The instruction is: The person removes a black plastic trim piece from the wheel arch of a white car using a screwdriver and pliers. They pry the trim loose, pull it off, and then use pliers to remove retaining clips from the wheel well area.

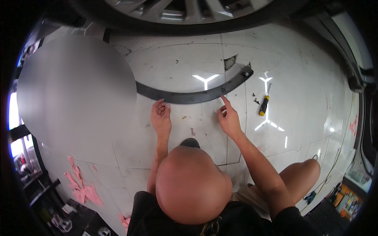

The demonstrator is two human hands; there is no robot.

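A dark curved trim strip (pixel 189 97) lies on the pale floor, bowed toward me. My left hand (pixel 160 118) is just below the left part of the strip, palm up with its fingers curled. A small pale bit shows at its fingertips, too small to name. My right hand (pixel 229 121) reaches its index finger up to the strip's lower edge, while the other fingers bend loosely. Nothing shows in that hand. A screwdriver (pixel 264 105) with a yellow and black handle lies right of it, beside small black pieces (pixel 256 100).
A car wheel (pixel 189 19) spans the top. Pink scraps (pixel 84 190) lie at lower left. A dark patch (pixel 230 62) marks the floor behind the strip. Cluttered shelves (pixel 35 181) stand left, and a box of small items (pixel 350 200) lower right. A blurred disc hides the left.
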